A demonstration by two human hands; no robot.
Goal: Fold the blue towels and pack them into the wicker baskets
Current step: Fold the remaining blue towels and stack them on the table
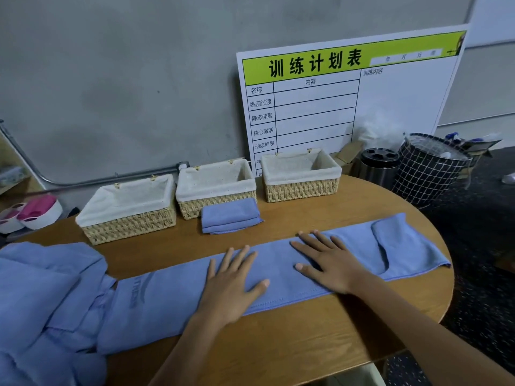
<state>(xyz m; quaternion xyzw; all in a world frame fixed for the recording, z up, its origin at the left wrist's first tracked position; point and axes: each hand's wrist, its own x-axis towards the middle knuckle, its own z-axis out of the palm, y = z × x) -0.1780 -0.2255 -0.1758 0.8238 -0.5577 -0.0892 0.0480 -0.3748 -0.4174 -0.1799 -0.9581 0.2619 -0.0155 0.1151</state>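
Towel (178, 293) long axis left-right, far end folded | both hands flat on it: left (231, 285), right (328, 263)

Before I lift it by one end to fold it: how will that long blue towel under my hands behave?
The long towel will probably go limp and sag, since its right end already lies flopped over on itself. It looks thin and light, lying flat under the left hand and right hand. It may slide on the smooth wooden table if pushed.

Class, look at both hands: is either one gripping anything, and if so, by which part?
Nothing is gripped. The left hand and right hand lie flat, fingers straight, pressing on the middle of the long blue towel spread on the table.
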